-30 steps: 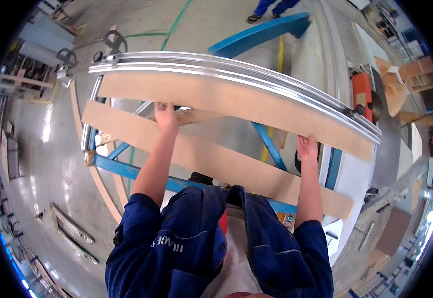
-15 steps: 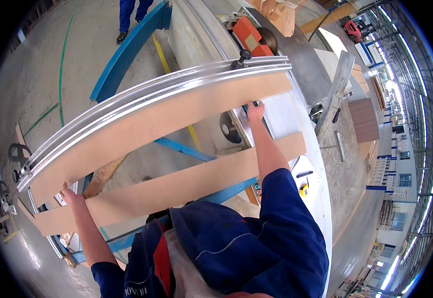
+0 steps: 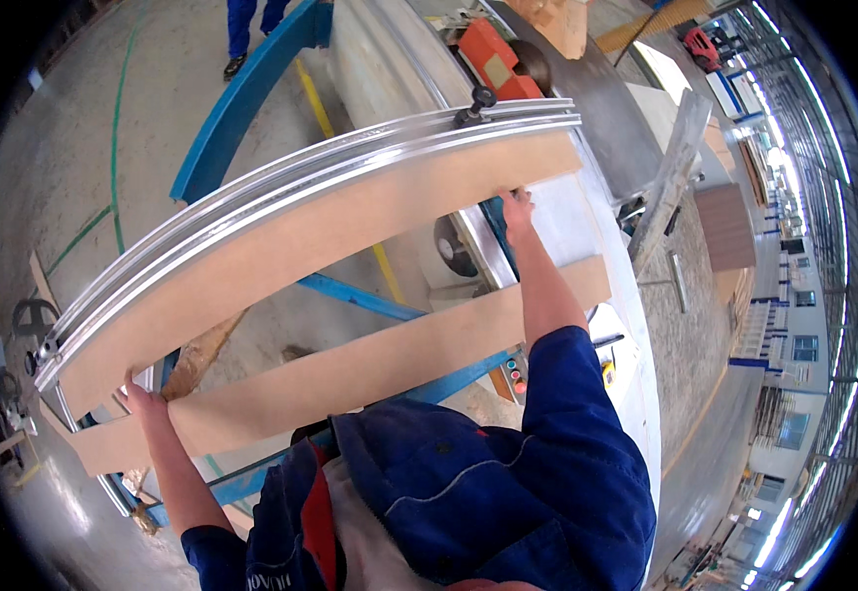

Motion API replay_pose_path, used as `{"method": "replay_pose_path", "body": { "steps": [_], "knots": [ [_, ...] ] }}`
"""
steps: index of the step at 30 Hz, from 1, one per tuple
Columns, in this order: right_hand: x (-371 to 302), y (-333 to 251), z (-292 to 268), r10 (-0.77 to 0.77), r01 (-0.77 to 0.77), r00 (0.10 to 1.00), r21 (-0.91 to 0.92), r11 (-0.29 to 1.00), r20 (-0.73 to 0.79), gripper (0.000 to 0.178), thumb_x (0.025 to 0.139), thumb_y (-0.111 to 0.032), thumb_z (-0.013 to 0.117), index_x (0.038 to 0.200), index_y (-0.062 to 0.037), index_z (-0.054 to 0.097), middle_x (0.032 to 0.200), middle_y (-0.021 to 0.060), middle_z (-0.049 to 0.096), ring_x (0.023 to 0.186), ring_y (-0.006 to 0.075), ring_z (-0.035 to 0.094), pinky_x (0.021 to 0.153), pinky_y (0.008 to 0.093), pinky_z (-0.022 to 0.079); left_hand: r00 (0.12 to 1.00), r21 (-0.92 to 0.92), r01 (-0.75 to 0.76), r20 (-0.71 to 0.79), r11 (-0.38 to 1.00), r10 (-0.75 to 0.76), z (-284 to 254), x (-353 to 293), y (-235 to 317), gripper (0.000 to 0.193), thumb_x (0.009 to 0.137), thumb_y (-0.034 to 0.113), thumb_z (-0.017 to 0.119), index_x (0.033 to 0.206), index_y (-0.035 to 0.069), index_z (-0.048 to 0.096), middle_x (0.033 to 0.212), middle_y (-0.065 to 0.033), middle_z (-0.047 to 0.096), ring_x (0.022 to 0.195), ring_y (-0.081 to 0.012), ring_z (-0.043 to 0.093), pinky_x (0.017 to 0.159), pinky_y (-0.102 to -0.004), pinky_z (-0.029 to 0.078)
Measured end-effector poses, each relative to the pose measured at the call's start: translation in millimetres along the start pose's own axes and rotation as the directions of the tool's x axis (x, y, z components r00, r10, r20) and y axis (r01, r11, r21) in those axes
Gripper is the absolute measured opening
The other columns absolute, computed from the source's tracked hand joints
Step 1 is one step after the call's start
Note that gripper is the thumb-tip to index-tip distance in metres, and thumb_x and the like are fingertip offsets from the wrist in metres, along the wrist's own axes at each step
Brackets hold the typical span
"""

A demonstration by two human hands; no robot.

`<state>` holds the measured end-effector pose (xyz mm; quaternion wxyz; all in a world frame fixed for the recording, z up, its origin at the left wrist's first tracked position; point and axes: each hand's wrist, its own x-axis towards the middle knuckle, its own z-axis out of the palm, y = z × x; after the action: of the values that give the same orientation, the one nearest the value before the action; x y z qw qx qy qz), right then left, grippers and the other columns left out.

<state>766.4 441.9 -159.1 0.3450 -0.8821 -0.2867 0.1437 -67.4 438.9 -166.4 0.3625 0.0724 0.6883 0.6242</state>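
A long light-brown board [image 3: 321, 227] lies along the silver metal fence [image 3: 350, 158] of a sliding-table saw. My left hand [image 3: 141, 396] is closed on the board's near edge close to its left end, thumb on top. Toward the other end, my right hand [image 3: 518, 215] grips the same edge with its fingers bent; the fingertips are partly hidden. Nearer my body a second light-brown board [image 3: 350, 379] lies across the frame, and both my forearms pass over it. A gap separates the two boards.
A black clamp knob [image 3: 483, 98] stands on the fence. Beyond it is an orange saw guard [image 3: 493, 59]. Right of the near board are a yellow tape measure [image 3: 608, 372] and push buttons [image 3: 516, 375]. A blue steel beam [image 3: 237, 108] and a person's legs [image 3: 242, 28] show far left.
My right hand has shifted slightly right and away from me along the far board's edge. The whole view has moved a little. My left hand stays at the board's left end.
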Motion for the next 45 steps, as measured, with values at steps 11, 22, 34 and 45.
{"method": "replay_pose_path", "body": {
  "steps": [11, 22, 34, 45],
  "knots": [
    [-2.5, 14.9, -11.4, -0.086, -0.023, 0.971, 0.445, 0.895, 0.223, 0.06, 0.084, -0.022, 0.069, 0.136, -0.0005, 0.047, 0.141, 0.01, 0.045, 0.13, 0.0242, 0.04, 0.11, 0.0383, 0.028, 0.986, -0.028, -0.132, -0.111, 0.991, 0.128, 8.0, -19.7, 2.4, 0.089, 0.078, 0.013, 0.07, 0.152, 0.013, 0.021, 0.134, -0.0152, 0.047, 0.115, -0.0265, 0.051, 0.095, -0.0404, 0.044],
    [3.7, 4.5, -16.7, -0.071, -0.056, 0.964, 0.46, 0.886, 0.255, 0.082, 0.083, -0.026, 0.069, 0.149, -0.0003, 0.026, 0.152, 0.0129, 0.031, 0.137, 0.0252, 0.032, 0.113, 0.0393, 0.023, 0.982, -0.004, -0.125, -0.146, 0.992, 0.123, 13.5, -32.6, 10.8, 0.091, 0.077, 0.016, 0.071, 0.152, 0.013, 0.02, 0.139, -0.0152, 0.044, 0.119, -0.0275, 0.049, 0.096, -0.041, 0.044],
    [35.7, 59.0, -2.6, -0.138, -0.136, 0.918, 0.622, 0.771, 0.372, 0.035, 0.082, -0.024, 0.067, 0.112, -0.0076, 0.061, 0.107, 0.0041, 0.062, 0.099, 0.0179, 0.058, 0.085, 0.0344, 0.048, 0.998, 0.066, 0.041, -0.042, 0.997, -0.038, -20.9, 40.2, -32.0, 0.077, 0.084, 0.03, 0.068, 0.147, 0.014, 0.026, 0.138, -0.0145, 0.041, 0.119, -0.0316, 0.047, 0.095, -0.0483, 0.043],
    [-5.7, 1.0, -9.9, 0.002, -0.015, 0.997, 0.16, 0.987, 0.081, 0.063, 0.077, -0.026, 0.072, 0.132, -0.0056, 0.049, 0.139, 0.0148, 0.039, 0.127, 0.0294, 0.041, 0.107, 0.0406, 0.034, 0.992, 0.065, -0.122, 0.052, 0.99, 0.119, -13.7, 29.4, -11.5, 0.094, 0.075, 0.031, 0.078, 0.148, 0.021, 0.019, 0.137, -0.0153, 0.043, 0.118, -0.0305, 0.05, 0.095, -0.047, 0.046]
  ]
}}
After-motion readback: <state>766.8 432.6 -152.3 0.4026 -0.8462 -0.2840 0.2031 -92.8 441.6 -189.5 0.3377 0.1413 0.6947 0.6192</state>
